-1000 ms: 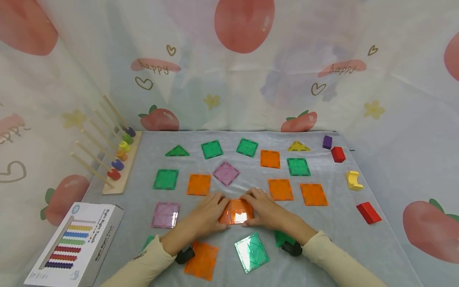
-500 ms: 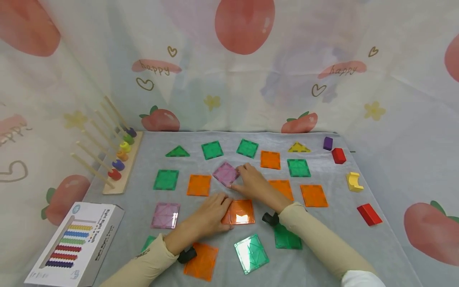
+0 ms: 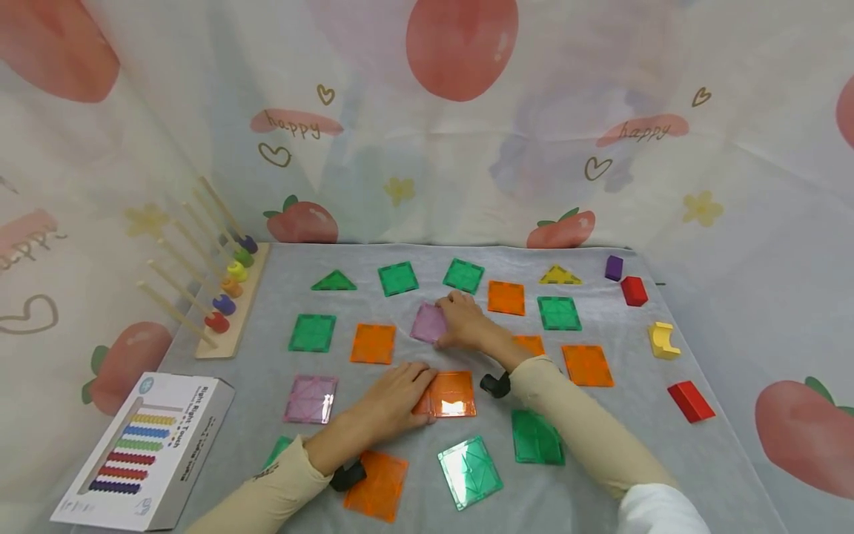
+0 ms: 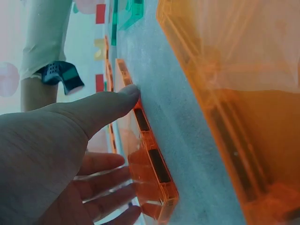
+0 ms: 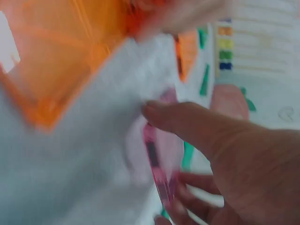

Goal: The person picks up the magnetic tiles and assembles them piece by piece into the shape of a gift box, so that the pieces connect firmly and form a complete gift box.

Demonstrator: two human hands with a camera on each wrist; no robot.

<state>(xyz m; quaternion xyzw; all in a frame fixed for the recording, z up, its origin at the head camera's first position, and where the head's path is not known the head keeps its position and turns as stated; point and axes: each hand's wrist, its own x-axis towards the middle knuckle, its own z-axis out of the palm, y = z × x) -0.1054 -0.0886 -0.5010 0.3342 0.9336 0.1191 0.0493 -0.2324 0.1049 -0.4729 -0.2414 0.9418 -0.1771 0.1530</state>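
Note:
My right hand [image 3: 465, 325] grips a translucent pink-purple magnetic tile [image 3: 425, 324] by its right side, at mid-table. In the right wrist view the thumb lies at one edge of this tile [image 5: 159, 159], with the fingers at another; the frame is blurred. Lower down, my left hand [image 3: 395, 400] holds the left end of an orange magnetic tile [image 3: 423, 404], which it partly covers. A second orange tile [image 3: 456, 386] lies against that one on the right. In the left wrist view the thumb touches the held tile's edge and the fingers sit behind it.
Green tiles [image 3: 311, 333], more orange tiles [image 3: 587, 365] and another purple tile [image 3: 310, 399] lie spread around. A pegged wooden board [image 3: 230, 326] and a white box [image 3: 143, 452] stand at left. Small blocks [image 3: 691, 401] line the right side.
My right hand has left the orange tiles, reached up to the purple tile and taken hold of it. That tile has turned and shifted slightly right. The left hand stays at the orange tile.

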